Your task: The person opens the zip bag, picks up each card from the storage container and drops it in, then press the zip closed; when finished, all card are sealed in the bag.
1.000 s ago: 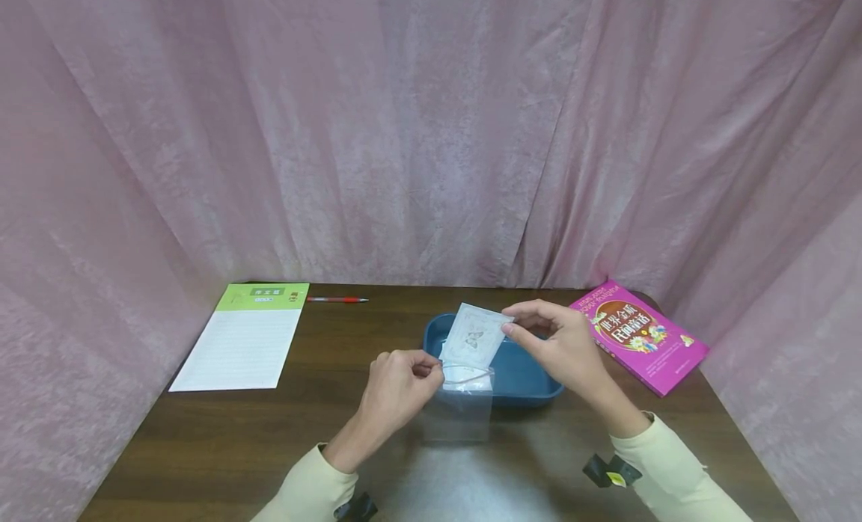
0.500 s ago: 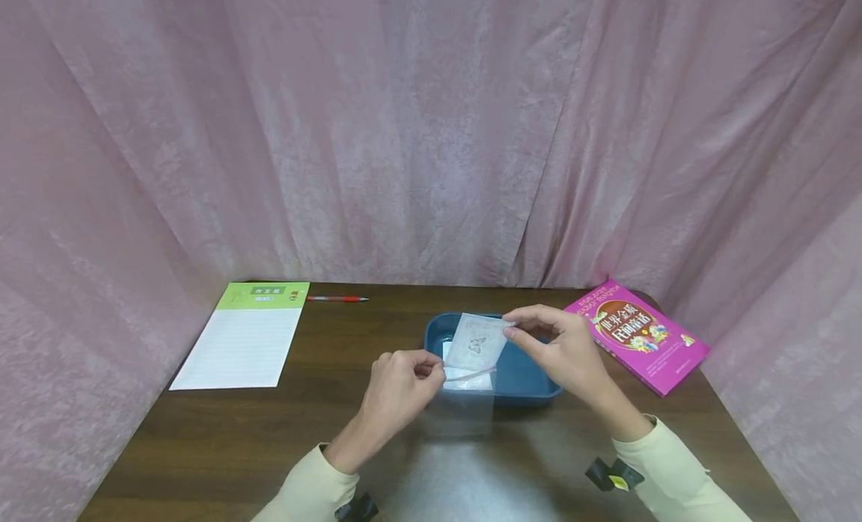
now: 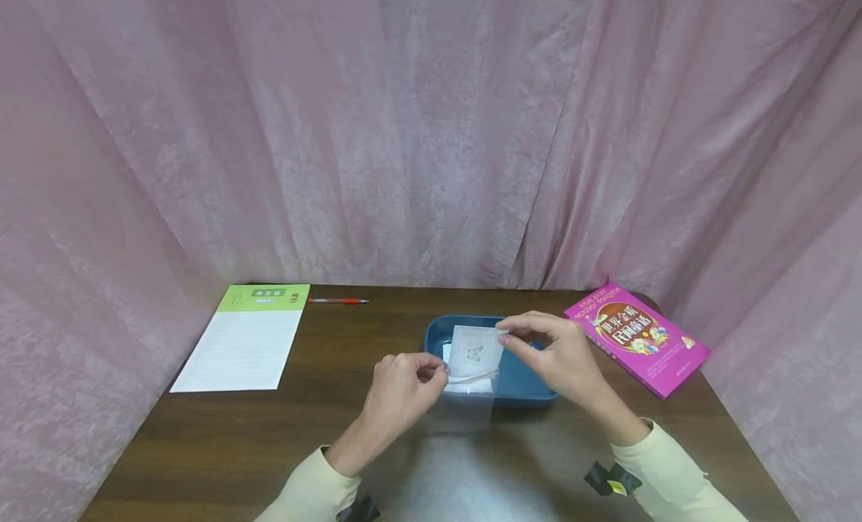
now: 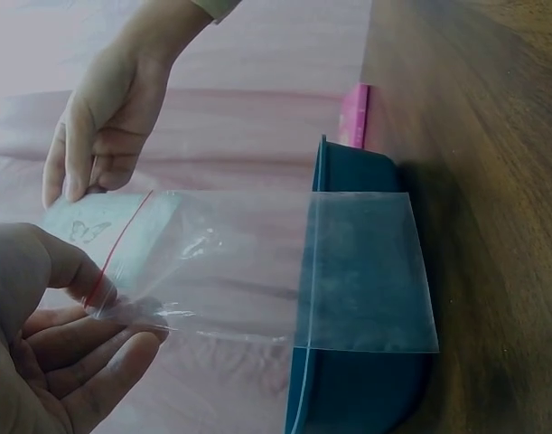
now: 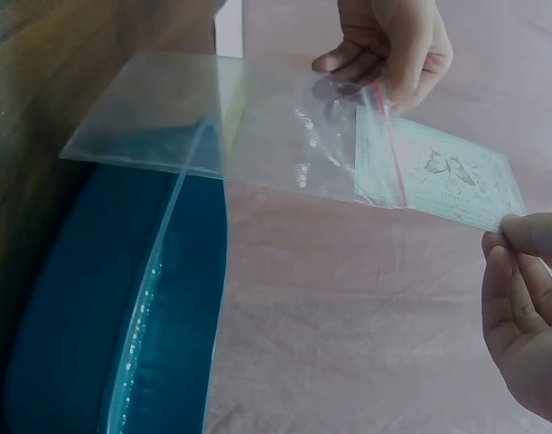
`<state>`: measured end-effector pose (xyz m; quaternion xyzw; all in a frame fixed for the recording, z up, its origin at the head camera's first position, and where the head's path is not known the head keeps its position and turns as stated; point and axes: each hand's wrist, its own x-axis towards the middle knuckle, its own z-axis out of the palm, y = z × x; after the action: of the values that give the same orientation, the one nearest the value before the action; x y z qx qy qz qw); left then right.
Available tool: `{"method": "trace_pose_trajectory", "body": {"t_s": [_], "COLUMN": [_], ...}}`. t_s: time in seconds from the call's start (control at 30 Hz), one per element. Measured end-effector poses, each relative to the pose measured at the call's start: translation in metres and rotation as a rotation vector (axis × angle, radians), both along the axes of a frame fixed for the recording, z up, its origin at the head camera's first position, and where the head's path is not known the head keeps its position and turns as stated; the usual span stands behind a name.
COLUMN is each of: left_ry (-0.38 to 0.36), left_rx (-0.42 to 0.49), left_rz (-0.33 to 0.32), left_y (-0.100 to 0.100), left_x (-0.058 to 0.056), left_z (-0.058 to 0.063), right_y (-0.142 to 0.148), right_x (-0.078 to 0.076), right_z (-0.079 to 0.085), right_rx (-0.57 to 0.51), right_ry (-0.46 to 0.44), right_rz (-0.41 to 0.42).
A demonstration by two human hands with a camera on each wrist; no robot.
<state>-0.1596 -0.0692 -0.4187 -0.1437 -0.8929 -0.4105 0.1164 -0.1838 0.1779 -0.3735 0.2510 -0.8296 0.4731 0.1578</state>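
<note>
My left hand [image 3: 404,391] pinches the mouth of a clear zip bag [image 4: 248,262] between thumb and fingers, beside its red seal line. Between thumb and fingertips, my right hand [image 3: 548,350] holds the upper right corner of a flat white square with a butterfly print [image 5: 456,172]. The square's lower edge lies inside the bag mouth, past the red line, while the printed part is outside. Below the mouth, the bag hangs flat in front of a blue tray [image 3: 525,398]. My left fingertips partly cover the bag's corner.
Something white [image 3: 447,350] lies in the tray, mostly hidden. A lined pad with a green top [image 3: 256,350] and a red pen [image 3: 340,301] lie at left on the wooden table [image 3: 222,447]. A pink book [image 3: 636,339] is at right. Pink curtains [image 3: 431,133] stand behind.
My right hand has lowered the white square and turned it more upright, its lower edge now within the bag mouth. The left hand has stayed nearly still, holding the bag.
</note>
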Motion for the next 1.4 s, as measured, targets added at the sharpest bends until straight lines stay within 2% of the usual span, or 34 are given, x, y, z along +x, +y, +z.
{"method": "trace_pose_trajectory", "body": {"t_s": [0.17,0.43,0.77,1.03,1.4], "left_ry": [0.006,-0.017,-0.012,-0.014,-0.016], "left_rx": [0.001,0.021,0.026,0.042,0.028], "left_rz": [0.004,-0.005,0.003,-0.002,-0.003], "left_y": [0.0,0.0,-0.001,-0.002,-0.004], "left_x": [0.0,0.001,0.001,0.002,0.002], "left_z": [0.001,0.002,0.003,0.004,0.003], "right_y": [-0.002,-0.003,-0.006,-0.01,-0.011], "right_x": [0.001,0.003,0.009,0.011,0.016], "right_z": [-0.004,-0.015,-0.028,-0.041,-0.045], "right_rx": [0.005,0.01,0.019,0.002,0.016], "right_ry": [0.004,-0.043,-0.067,-0.028,-0.044], "right_rz": [0.012,0.009,0.024,0.026,0.022]}}
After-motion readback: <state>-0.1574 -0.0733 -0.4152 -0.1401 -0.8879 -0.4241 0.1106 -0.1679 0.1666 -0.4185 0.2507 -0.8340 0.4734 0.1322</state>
